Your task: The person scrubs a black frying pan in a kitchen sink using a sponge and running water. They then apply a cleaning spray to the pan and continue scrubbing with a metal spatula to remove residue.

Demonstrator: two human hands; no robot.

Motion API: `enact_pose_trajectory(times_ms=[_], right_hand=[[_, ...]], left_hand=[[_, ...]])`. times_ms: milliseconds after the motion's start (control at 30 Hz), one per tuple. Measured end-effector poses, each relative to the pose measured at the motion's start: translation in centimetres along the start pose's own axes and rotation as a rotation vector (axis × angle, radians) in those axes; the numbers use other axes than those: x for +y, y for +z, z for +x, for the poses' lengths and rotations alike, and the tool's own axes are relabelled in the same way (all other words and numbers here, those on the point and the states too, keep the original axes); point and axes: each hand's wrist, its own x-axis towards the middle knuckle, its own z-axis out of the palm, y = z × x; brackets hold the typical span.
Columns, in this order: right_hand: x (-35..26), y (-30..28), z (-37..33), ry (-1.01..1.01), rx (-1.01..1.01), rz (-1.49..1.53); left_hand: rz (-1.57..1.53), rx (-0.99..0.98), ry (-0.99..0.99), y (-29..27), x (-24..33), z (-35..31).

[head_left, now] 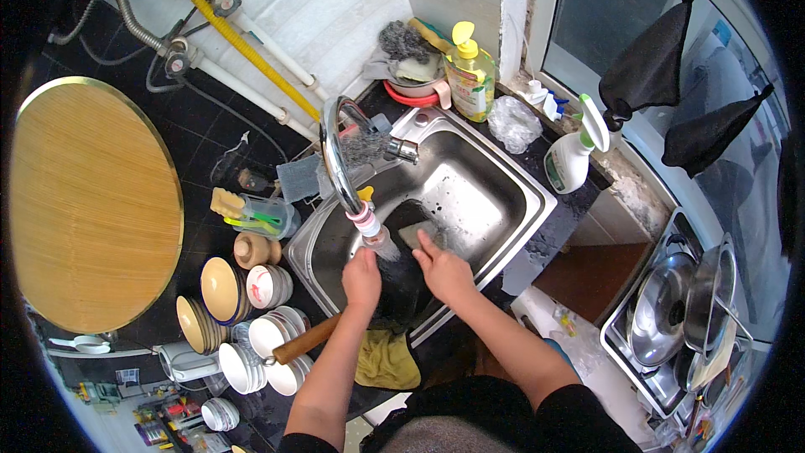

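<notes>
A dark wok (pixel 401 292) lies tilted in the steel sink (pixel 511 201), its wooden handle (pixel 309 340) sticking out to the left beneath my left forearm. My left hand (pixel 362 278) is closed at the wok's left rim, just below the tap's pink-and-clear nozzle (pixel 367 222). Water sprays from it into the wok. My right hand (pixel 446 268) presses a greyish scrubbing pad (pixel 417 235) against the wok's far inner side; its fingertips are on the pad. Dark specks and wet film mark the sink's bottom.
Stacked bowls (pixel 268 335) and a wooden board (pixel 96 201) are at left. A yellow-capped soap bottle (pixel 471 80) and a spray bottle (pixel 574 155) stand behind the sink. A yellow cloth (pixel 387 359) lies at the front edge. Pot lids (pixel 661 310) rest on the stove at right.
</notes>
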Motion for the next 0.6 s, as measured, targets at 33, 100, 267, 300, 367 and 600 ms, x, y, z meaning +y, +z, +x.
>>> enact_pose_trajectory(times_ms=[33,100,267,300,367,600], right_hand=[[0.0,0.2,0.1,-0.005,0.036,0.015],[-1.0,-0.1,-2.0,-0.072,-0.004,-0.04],[-1.1,-0.2,-5.9,-0.171,-0.107,-0.116],[-0.8,-0.2,-5.2,-0.136,-0.062,-0.082],[-0.6,-1.2,-2.9,-0.027,-0.019,-0.01],[-0.3,-1.1,-4.9,-0.179,-0.014,-0.146]], left_hand=[[-0.025,-0.001,0.012,0.4,0.2,-0.5],[-0.081,0.005,0.021,0.6,0.3,-0.9],[-0.139,-0.066,-0.051,0.0,0.3,-0.6],[-0.174,-0.07,-0.053,0.0,0.6,-0.7],[-0.264,-0.05,-0.045,0.3,1.5,-1.1],[-0.304,-0.011,-0.152,1.8,1.7,-1.4]])
